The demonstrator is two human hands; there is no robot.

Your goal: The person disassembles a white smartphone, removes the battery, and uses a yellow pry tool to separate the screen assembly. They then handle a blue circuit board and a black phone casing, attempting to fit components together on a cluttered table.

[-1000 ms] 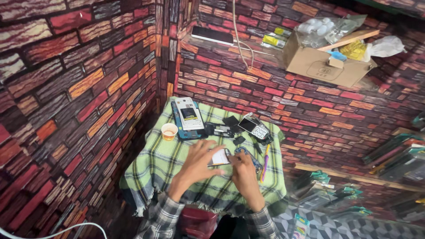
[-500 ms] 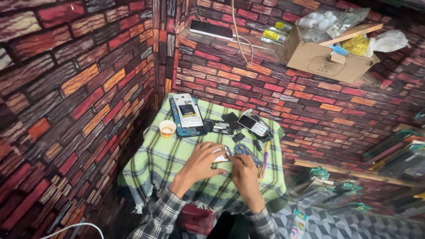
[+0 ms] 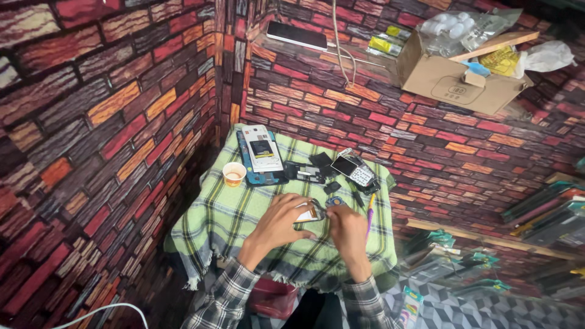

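We see the left hand curled around a small phone part, fingers closed on it, low over the green checked cloth of the counter; the right hand pinches at the same piece, though what it grips we cannot tell. Risk: loose dark bits by the hands could get knocked off the edge. The paper cup holds brownish liquid, spillable. The cardboard box above holds plastic bags.
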